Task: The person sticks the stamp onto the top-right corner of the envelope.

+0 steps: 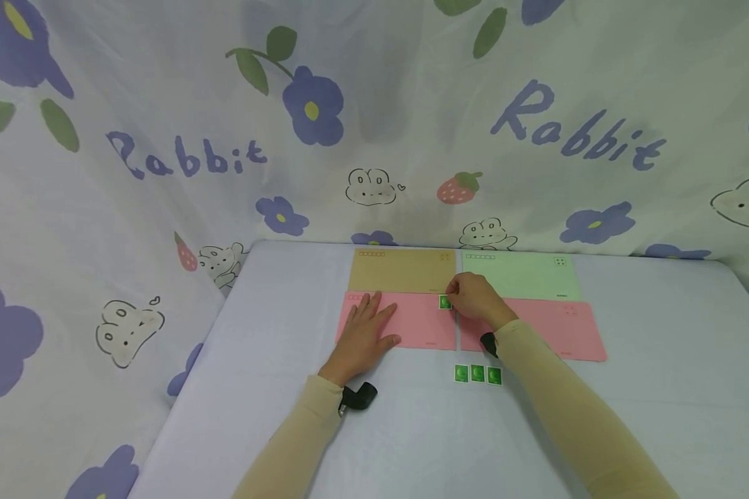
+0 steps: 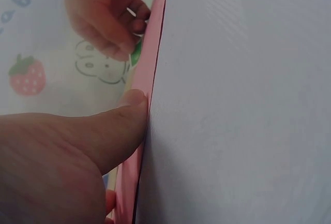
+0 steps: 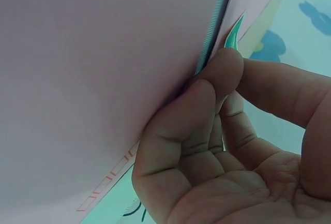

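My left hand (image 1: 360, 339) lies with fingers spread on the left part of a pink envelope (image 1: 418, 322), its thumb near the lower edge. At that envelope's upper right corner, my right hand (image 1: 479, 298) pinches a small green stamp (image 1: 445, 302) with a white border. The right wrist view shows the stamp (image 3: 235, 35) curving up from between thumb and fingertip, its lower part hidden by them. Seen from the left wrist, the stamp (image 2: 135, 54) is close over the pink paper. Beneath the right hand lies a second pink envelope (image 1: 539, 329), partly covered by the wrist.
Behind the pink envelopes lie a tan envelope (image 1: 406, 270) and a pale green envelope (image 1: 518, 277). Three more green stamps (image 1: 477, 373) lie in a row nearer me on the white table (image 1: 274, 333). A printed curtain (image 1: 412, 125) hangs along the back edge.
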`<act>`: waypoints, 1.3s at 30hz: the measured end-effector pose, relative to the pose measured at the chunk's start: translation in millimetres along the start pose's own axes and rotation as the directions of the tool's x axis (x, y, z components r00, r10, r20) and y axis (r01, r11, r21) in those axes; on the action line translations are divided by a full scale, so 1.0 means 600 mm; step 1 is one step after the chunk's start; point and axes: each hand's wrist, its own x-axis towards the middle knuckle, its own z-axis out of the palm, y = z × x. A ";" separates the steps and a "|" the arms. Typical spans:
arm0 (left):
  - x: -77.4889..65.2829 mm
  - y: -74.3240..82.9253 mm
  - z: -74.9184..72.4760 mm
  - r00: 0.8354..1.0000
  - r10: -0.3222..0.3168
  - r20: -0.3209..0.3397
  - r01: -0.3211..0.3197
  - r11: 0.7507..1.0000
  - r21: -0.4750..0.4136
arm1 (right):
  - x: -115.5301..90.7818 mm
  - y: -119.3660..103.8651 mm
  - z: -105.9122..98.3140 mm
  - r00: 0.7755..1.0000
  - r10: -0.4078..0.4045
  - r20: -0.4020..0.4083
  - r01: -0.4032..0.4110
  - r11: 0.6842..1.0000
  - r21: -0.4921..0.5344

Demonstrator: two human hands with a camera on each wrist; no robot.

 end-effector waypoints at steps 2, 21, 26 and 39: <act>0.000 0.000 0.000 1.000 0.000 0.000 0.000 1.000 0.005 | -0.001 -0.002 0.000 1.000 0.002 -0.001 -0.002 1.000 -0.003; 0.000 0.003 -0.001 1.000 -0.018 0.008 0.018 1.000 0.008 | -0.002 -0.001 0.007 1.000 0.008 -0.010 -0.009 0.999 -0.034; 0.000 0.004 -0.001 1.000 -0.020 0.009 0.020 1.000 0.018 | -0.003 -0.003 0.008 1.000 0.006 -0.006 -0.006 0.999 -0.040; -0.001 0.001 -0.001 1.000 -0.015 0.015 0.015 1.000 0.000 | -0.004 -0.005 0.009 1.000 -0.020 -0.021 0.018 0.996 -0.087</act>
